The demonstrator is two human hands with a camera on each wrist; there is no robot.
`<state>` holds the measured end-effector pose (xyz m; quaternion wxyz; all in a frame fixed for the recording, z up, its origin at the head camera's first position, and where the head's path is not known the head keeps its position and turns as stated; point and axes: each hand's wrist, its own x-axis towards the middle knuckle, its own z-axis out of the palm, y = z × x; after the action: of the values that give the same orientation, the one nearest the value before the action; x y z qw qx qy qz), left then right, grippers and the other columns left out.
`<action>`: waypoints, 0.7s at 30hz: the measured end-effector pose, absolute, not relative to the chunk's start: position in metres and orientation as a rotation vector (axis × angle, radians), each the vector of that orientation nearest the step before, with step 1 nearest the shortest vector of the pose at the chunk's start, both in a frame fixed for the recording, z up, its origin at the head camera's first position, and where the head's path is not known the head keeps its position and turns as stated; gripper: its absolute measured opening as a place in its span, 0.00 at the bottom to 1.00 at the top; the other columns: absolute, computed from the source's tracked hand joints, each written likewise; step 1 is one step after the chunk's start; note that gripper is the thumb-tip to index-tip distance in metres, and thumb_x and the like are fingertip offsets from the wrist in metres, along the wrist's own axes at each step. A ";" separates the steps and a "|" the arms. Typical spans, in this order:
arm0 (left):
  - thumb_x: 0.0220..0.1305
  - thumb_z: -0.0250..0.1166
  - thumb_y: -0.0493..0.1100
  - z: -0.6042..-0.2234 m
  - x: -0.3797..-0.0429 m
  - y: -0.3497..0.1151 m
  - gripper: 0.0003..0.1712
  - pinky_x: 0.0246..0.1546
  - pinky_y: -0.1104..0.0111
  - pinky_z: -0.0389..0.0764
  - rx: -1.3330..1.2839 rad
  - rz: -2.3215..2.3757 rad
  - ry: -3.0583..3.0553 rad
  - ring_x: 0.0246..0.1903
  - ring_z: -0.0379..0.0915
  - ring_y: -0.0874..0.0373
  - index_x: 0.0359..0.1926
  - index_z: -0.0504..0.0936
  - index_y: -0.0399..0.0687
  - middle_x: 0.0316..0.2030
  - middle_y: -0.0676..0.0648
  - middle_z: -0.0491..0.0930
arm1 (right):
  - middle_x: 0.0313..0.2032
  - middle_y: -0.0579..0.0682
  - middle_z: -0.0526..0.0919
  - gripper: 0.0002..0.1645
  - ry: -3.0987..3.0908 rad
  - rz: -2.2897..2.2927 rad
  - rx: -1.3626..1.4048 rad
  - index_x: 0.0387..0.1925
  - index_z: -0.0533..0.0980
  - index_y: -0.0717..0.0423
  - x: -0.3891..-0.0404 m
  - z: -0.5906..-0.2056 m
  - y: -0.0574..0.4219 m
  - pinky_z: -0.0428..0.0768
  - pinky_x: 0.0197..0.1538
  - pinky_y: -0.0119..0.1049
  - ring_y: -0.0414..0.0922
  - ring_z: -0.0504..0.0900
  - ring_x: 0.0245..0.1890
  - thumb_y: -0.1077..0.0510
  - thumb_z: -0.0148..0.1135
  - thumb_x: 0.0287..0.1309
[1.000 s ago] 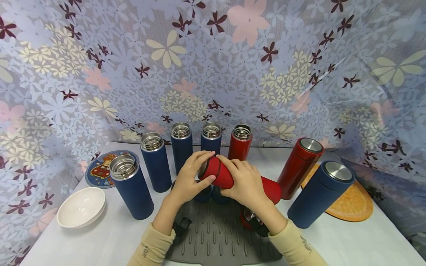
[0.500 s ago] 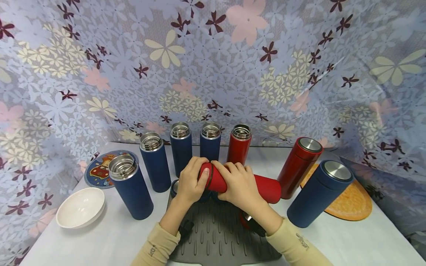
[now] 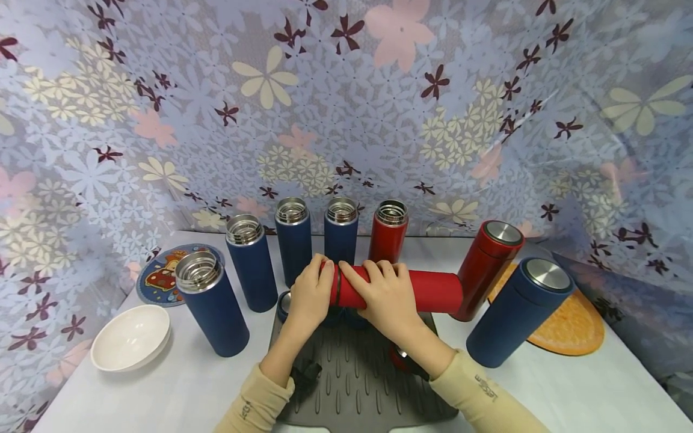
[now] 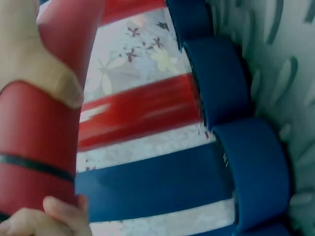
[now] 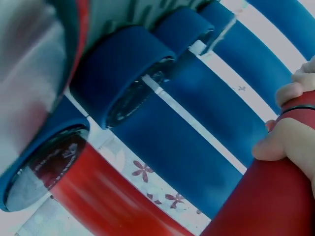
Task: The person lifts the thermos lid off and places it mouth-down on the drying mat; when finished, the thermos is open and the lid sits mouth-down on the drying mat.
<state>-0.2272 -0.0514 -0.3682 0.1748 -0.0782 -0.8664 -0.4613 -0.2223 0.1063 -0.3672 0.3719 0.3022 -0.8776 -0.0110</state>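
Note:
A red thermos bottle (image 3: 435, 293) lies level in the air above the grey ribbed mat (image 3: 346, 391). My left hand (image 3: 312, 293) grips its lid end, fingers curled over the top. Around the bottle's body, just right of the dark seam ring, my right hand (image 3: 391, 299) holds on. In the left wrist view the red lid (image 4: 27, 189) sits against the body, with the dark ring between them. Fingers cover most of the lid in the head view. Blue lids (image 4: 253, 167) stand on the mat beneath, partly hidden by the hands.
Open blue bottles (image 3: 213, 307) stand at left and back, with an open red bottle (image 3: 388, 234). Lidded red (image 3: 487, 270) and blue (image 3: 517, 316) bottles stand right, before an orange round mat (image 3: 574, 328). A white bowl (image 3: 131, 338) and blue round mat (image 3: 157, 279) lie left.
The red bottle has swung from tilted to level, its lid end dropping. My left hand has turned over the lid, covering the end that showed earlier.

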 end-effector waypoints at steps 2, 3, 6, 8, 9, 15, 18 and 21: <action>0.70 0.41 0.49 -0.366 -0.228 -0.054 0.17 0.32 0.52 0.74 -0.166 -1.327 -2.549 0.32 0.76 0.47 0.37 0.74 0.45 0.31 0.43 0.78 | 0.39 0.56 0.79 0.56 -2.215 -0.054 0.788 0.57 0.71 0.43 -0.223 -0.370 0.106 0.72 0.37 0.48 0.53 0.76 0.37 0.45 0.83 0.14; 0.70 0.40 0.50 -0.365 -0.229 -0.055 0.19 0.30 0.53 0.74 -0.144 -1.347 -2.593 0.30 0.76 0.46 0.37 0.74 0.45 0.30 0.42 0.78 | 0.39 0.56 0.79 0.56 -2.204 -0.061 0.794 0.57 0.71 0.43 -0.224 -0.372 0.106 0.72 0.37 0.48 0.53 0.76 0.37 0.45 0.83 0.14; 0.70 0.36 0.53 -0.365 -0.233 -0.060 0.23 0.23 0.59 0.74 -0.117 -1.430 -2.713 0.19 0.74 0.47 0.37 0.73 0.44 0.26 0.42 0.76 | 0.39 0.56 0.78 0.56 -2.171 -0.088 0.806 0.57 0.70 0.42 -0.225 -0.376 0.106 0.72 0.38 0.48 0.53 0.76 0.38 0.45 0.83 0.14; 0.70 0.34 0.56 -0.365 -0.236 -0.063 0.26 0.18 0.62 0.74 -0.110 -1.529 -2.772 0.13 0.70 0.50 0.38 0.73 0.43 0.24 0.42 0.74 | 0.40 0.56 0.78 0.55 -2.153 -0.097 0.817 0.57 0.70 0.42 -0.226 -0.378 0.106 0.72 0.39 0.48 0.53 0.76 0.38 0.45 0.83 0.15; 0.69 0.34 0.59 -0.365 -0.237 -0.066 0.28 0.17 0.62 0.75 -0.110 -1.599 -2.791 0.11 0.68 0.51 0.40 0.72 0.43 0.23 0.41 0.74 | 0.40 0.56 0.78 0.54 -2.148 -0.105 0.819 0.57 0.70 0.42 -0.227 -0.378 0.106 0.72 0.39 0.48 0.53 0.76 0.38 0.46 0.82 0.17; 0.64 0.53 0.59 -0.365 -0.243 -0.084 0.31 0.33 0.58 0.81 -0.466 -1.940 -2.725 0.31 0.78 0.51 0.59 0.64 0.44 0.45 0.39 0.74 | 0.40 0.56 0.78 0.55 -2.168 -0.119 0.811 0.57 0.70 0.43 -0.229 -0.371 0.110 0.71 0.38 0.47 0.53 0.76 0.38 0.45 0.82 0.16; 0.56 0.66 0.45 -0.364 -0.244 -0.094 0.37 0.44 0.59 0.78 -0.780 -1.940 -2.601 0.50 0.70 0.48 0.64 0.60 0.47 0.58 0.41 0.63 | 0.40 0.55 0.79 0.57 -2.201 -0.109 0.793 0.58 0.70 0.43 -0.229 -0.365 0.114 0.71 0.37 0.48 0.53 0.76 0.37 0.43 0.82 0.15; 0.48 0.71 0.34 -0.363 -0.245 -0.101 0.40 0.49 0.59 0.76 -0.959 -1.932 -2.476 0.55 0.65 0.45 0.62 0.63 0.47 0.60 0.43 0.60 | 0.40 0.55 0.79 0.57 -2.230 -0.087 0.785 0.58 0.69 0.43 -0.229 -0.360 0.116 0.72 0.36 0.48 0.53 0.76 0.37 0.43 0.82 0.16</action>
<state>-0.2450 -0.1007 -0.3628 -0.0710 -0.2914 -0.7522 -0.5868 -0.2285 0.1157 -0.3603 0.3784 0.3071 -0.8726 -0.0340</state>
